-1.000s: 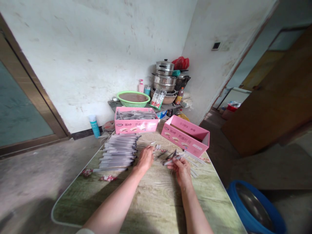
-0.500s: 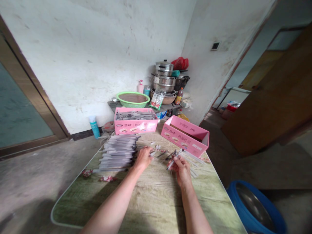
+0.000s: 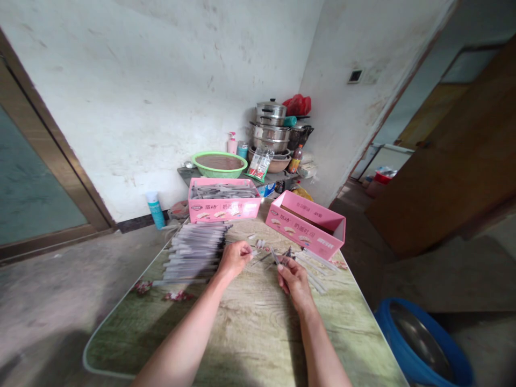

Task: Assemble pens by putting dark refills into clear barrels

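Observation:
My left hand (image 3: pixel 235 259) is closed in a pinch above the middle of the table, with a small whitish piece (image 3: pixel 253 252) at its fingertips, perhaps a pen cap. To its right, my right hand (image 3: pixel 294 278) grips a slim pen (image 3: pixel 274 256), which points up and away. Left of my left hand lies a broad stack of pens (image 3: pixel 195 252), side by side, their dark ends toward the hand. Dark thin pieces (image 3: pixel 266 257) and small white bits (image 3: pixel 261 243) lie between the hands. Clear tubes (image 3: pixel 317 283) rest beyond my right hand.
A pink box (image 3: pixel 223 213) full of pens or similar sticks stands at the table's far edge. Another pink box (image 3: pixel 304 228) sits angled to its right. Behind are a green basin (image 3: pixel 220 171) and stacked pots (image 3: pixel 271 131). A blue tub (image 3: pixel 423 344) stands right of the table.
My left hand has drawn slightly back and up with the small piece at its fingertips. In my right hand the pen has turned from leaning right to leaning left.

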### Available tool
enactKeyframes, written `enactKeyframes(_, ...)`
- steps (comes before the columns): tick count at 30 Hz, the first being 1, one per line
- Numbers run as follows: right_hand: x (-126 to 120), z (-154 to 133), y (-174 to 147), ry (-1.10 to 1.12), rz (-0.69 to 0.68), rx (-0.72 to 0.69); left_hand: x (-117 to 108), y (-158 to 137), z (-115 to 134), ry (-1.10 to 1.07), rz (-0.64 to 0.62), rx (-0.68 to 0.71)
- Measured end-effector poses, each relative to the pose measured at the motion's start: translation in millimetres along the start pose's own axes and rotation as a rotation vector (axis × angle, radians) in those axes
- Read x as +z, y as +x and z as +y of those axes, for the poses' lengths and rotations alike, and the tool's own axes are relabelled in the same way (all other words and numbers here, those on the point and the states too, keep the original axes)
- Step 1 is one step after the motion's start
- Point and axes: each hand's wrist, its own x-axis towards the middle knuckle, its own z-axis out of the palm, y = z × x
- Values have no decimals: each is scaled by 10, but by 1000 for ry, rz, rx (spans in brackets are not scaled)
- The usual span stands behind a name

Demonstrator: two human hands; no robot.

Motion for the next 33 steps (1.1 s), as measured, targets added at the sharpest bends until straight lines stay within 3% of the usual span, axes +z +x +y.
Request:
enactKeyframes(3,-9,32,-3,-19,-2,16,-1,11,27,-280,-8,7)
enactKeyframes(6,-28,75,1,-29,-11,38,-24,10,83,-399,-2,-23)
enactKeyframes(15,-39,93,4,-85,-45,51,-87,-40,254,-441,-75,-14)
enactKeyframes(22,-15,68,-10,-116,-59,41,0,-72,251,-531,-174,-38)
enactKeyframes(28,19,33,-13,-117,-56,32,81,-83,199,-681,-174,-146)
enactKeyframes(33,38,30,-16,-90,-66,44,169,-97,228,-669,-129,-191)
